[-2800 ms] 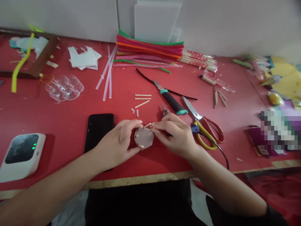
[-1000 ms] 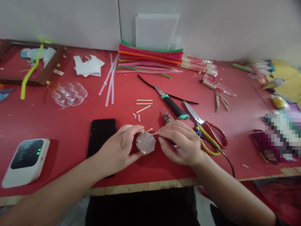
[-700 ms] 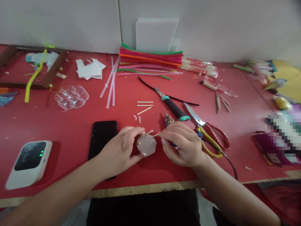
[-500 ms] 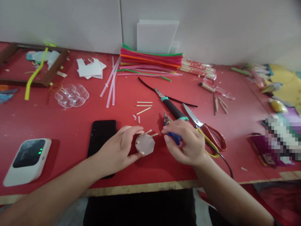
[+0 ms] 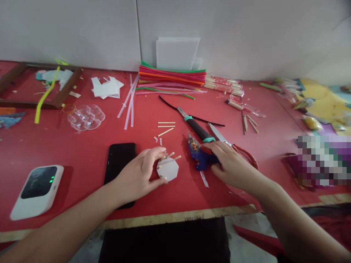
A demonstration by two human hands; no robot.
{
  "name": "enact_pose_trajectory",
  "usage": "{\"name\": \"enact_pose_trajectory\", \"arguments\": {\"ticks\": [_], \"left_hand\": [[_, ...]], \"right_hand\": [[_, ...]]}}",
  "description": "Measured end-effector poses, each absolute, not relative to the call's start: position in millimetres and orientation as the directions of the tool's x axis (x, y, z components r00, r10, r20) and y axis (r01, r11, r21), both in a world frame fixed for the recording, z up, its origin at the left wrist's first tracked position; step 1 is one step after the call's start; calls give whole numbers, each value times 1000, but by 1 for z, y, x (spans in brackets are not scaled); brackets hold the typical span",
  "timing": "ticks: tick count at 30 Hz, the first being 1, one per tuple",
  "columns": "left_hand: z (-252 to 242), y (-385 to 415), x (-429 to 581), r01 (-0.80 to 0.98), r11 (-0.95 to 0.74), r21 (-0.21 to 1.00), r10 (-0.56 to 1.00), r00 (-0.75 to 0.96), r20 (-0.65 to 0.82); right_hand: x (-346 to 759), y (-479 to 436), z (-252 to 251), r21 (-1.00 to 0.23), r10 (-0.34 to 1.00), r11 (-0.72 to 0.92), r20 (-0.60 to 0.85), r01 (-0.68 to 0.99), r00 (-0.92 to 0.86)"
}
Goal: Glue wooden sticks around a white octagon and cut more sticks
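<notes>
My left hand (image 5: pixel 139 171) is closed around the edge of a small pale octagonal piece (image 5: pixel 169 170), thumb at its lower side and fingers at its upper side. Short wooden sticks (image 5: pixel 177 157) stand along its rim, some partly covered by my fingers. My right hand (image 5: pixel 229 159) grips the handle of a blue glue gun (image 5: pixel 195 152), whose nozzle points away from me. A clear glue stick (image 5: pixel 204 179) shows at the gun's rear end. Three loose wooden sticks (image 5: pixel 166 126) lie beyond the octagonal piece, close to small clear scraps (image 5: pixel 161 141).
A black phone (image 5: pixel 120 160) and a white device (image 5: pixel 38 191) lie to the left. Beyond my right hand are a black-handled knife (image 5: pixel 199 128) and red-handled scissors (image 5: pixel 245 154). Colourful pipe cleaners (image 5: pixel 171 77) and white cards (image 5: pixel 177 53) are at the back.
My right hand has shifted right onto the glue gun's handle, uncovering more of its body and the glue stick. My left hand keeps its hold on the octagonal piece. The view has shifted slightly.
</notes>
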State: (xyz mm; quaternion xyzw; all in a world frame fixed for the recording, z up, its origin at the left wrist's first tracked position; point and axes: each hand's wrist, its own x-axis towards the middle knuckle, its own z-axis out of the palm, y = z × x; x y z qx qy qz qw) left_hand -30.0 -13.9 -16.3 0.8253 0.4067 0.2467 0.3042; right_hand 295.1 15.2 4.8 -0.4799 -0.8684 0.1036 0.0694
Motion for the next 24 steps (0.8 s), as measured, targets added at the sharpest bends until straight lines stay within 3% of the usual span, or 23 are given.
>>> {"name": "enact_pose_trajectory", "arguments": {"ticks": [5,8,11,13,15,17,20,24], "left_hand": [[-24,-15,-32,423,-493,760,835,477,275],[-31,-16,-31,287,-482,828,851,380,364],[-31,-16,-28,181,-433,883,875,321,363],[-27,-16,-27,135,-432,892,872,313,375],[-22,-16,-26,119,-411,904,880,313,358],[-18,-16,-26,120,-370,921,895,312,319],[-17,-17,-26,93,-330,939,905,312,288],[-16,-15,-25,35,-298,954,917,288,276]], "right_hand": [[292,18,0,-197,833,552,74,810,-549],[291,14,6,-342,811,581,163,739,-562],[284,5,13,-594,899,431,219,679,-379],[274,0,15,-812,968,213,99,543,-232],[261,-1,14,-944,973,-29,-102,329,-206],[245,3,10,-970,945,-215,-236,111,-228],[222,11,3,-919,921,-364,-331,-150,-205],[202,18,-2,-896,920,-380,-338,-231,-199]]}}
